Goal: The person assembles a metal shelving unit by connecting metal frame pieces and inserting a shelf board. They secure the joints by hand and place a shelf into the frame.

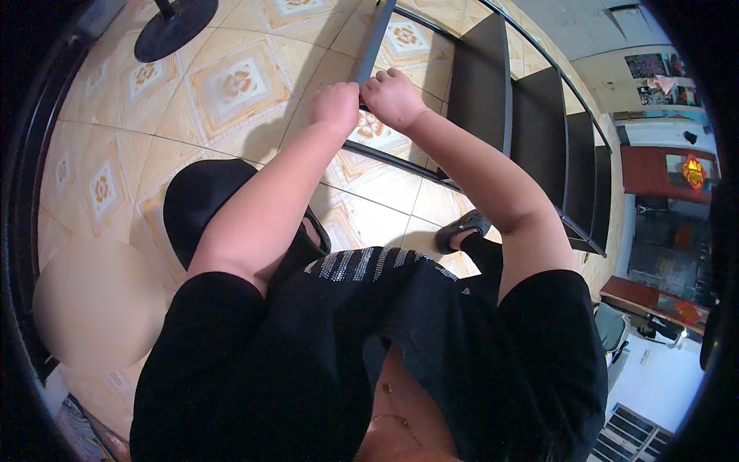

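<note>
A black shelf rack with a metal frame and several dark boards lies or leans over the tiled floor in front of me, stretching away to the right. Its end bar runs down beneath my two hands, which meet side by side. My left hand is closed at the outer side of this bar. Curled over the bar from the other side, my right hand has its knuckles up. The fingertips of both hands are hidden, so any small part between them cannot be made out.
A round black stand base rests on the patterned tile floor at the far left. My shoe is close to the rack's lower rail. Dark red furniture and a grey-green chair are at the right. A blurred patch covers the left side.
</note>
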Demonstrator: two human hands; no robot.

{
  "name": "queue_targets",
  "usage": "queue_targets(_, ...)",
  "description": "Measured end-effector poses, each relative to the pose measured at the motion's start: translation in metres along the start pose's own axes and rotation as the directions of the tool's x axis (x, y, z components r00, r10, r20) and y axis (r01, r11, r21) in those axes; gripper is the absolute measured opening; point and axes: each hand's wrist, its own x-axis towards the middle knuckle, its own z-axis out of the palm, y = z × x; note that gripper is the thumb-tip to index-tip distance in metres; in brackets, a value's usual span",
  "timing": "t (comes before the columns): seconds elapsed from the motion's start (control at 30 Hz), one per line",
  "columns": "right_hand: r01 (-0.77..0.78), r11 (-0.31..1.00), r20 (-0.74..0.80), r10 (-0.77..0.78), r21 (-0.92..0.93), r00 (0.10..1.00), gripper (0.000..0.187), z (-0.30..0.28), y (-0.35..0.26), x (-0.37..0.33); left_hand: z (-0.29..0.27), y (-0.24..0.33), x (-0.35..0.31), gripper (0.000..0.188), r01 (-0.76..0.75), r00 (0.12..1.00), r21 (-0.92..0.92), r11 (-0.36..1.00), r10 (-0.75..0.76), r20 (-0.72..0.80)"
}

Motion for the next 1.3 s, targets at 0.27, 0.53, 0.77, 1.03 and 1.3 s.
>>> queue_targets(0.27, 0.070, 0.990, 0.213, -0.044, -0.119, 0.976, 0.014, -0.007, -0.020, -0.001, 0.008, -0.008, 0.005, 0.012, 0.217, 0.976, -0.279, 0.936, -0.203, 0.078)
queue_targets(0.53, -0.554, 0.823, 0.457, 0.450, 0.121, 0.768, 0.018, -0.002, -0.060, 0.001, -0.009, -0.012, 0.004, 0.022, 0.373, 0.912, -0.180, 0.910, -0.324, 0.250)
queue_targets(0.77, -0.897, 0.161, 0.591, 0.702, 0.411, 0.397, 0.042, 0.002, -0.085, 0.012, 0.014, -0.022, 0.011, 0.021, 0.295, 0.897, -0.082, 0.952, -0.247, 0.366)
queue_targets(1.03, -0.819, 0.070, 0.567, 0.687, 0.570, 0.454, 0.044, 0.050, -0.078, -0.001, 0.028, -0.028, 0.012, 0.030, 0.862, 0.481, -0.384, 0.331, -0.293, 0.827)
queue_targets(1.3, -0.879, 0.324, 0.626, 0.618, 0.349, 0.476, 0.050, 0.004, -0.035, 0.000, 0.022, -0.020, -0.005, 0.042, 0.890, 0.411, -0.400, -0.217, 0.005, 0.912)
